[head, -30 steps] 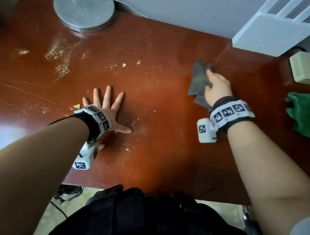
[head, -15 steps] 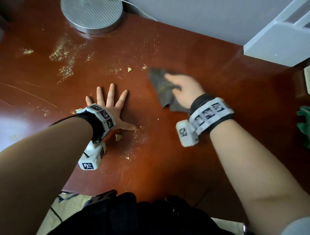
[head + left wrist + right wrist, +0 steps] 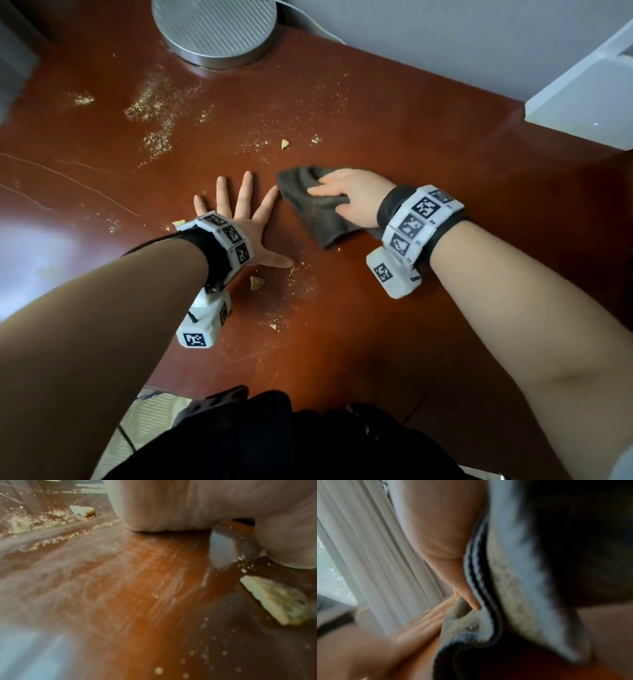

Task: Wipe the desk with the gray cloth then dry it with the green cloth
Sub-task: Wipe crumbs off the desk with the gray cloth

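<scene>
My right hand (image 3: 346, 195) grips the gray cloth (image 3: 315, 212) and presses it on the reddish-brown desk (image 3: 376, 342), near the middle. The cloth's left edge almost touches the forefinger of my left hand (image 3: 239, 212), which lies flat on the desk with fingers spread. Up close in the blurred right wrist view, the gray cloth (image 3: 513, 588) bunches under my palm. The left wrist view has the heel of my left hand (image 3: 171, 504) resting on the desk among crumbs (image 3: 274, 601). The green cloth is out of view.
Crumbs and fine dust (image 3: 157, 113) are scattered over the desk's left and middle, with bigger bits (image 3: 257, 282) near my left thumb. A round metal base (image 3: 214, 29) stands at the back edge. A white object (image 3: 582, 99) sits at the back right.
My right hand has swept the gray cloth leftward across the desk, from the right side to just beside my left hand. The left hand has stayed flat in place.
</scene>
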`<state>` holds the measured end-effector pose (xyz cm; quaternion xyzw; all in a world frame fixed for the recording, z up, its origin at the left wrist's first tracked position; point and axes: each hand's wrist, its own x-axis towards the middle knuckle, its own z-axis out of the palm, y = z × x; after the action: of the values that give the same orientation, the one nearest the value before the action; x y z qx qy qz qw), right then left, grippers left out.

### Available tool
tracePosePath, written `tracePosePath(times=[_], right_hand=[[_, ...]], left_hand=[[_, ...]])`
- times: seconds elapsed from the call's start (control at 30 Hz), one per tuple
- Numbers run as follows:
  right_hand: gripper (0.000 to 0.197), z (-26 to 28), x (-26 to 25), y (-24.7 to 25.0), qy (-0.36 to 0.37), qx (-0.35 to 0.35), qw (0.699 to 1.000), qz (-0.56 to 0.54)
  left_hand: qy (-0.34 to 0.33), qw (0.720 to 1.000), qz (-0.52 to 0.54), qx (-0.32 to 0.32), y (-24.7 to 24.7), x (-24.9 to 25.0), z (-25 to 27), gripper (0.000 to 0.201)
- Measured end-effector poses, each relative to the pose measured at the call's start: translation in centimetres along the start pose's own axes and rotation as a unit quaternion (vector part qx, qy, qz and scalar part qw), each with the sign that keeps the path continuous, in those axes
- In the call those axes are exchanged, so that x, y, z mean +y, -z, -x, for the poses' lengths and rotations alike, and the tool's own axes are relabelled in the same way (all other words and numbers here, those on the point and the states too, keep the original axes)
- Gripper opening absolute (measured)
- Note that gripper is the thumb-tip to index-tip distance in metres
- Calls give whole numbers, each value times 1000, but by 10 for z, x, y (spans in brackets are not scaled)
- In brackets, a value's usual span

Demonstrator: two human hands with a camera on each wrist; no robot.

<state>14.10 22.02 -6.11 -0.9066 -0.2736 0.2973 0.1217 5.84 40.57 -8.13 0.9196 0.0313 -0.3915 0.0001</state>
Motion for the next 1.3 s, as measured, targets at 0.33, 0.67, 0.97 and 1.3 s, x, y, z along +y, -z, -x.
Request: tracePosePath(times=[0.33,0.67,0.97,1.3], right_hand=[[62,-38,47,31,-232,93,968,-7],[53,-17,71,58,-197,221,951,-85],[54,-61,114,79,-337,181,923,-42],[48,-86,85,98,-151,173,969,-85]], left_hand=[[3,1000,3,7,-3,-1,-5,125],[17,999,28,21,15,-7,-17,122],[49,997,58,8,37,-9,-37,130],[51,996,66,6,38,-10,-40,129]])
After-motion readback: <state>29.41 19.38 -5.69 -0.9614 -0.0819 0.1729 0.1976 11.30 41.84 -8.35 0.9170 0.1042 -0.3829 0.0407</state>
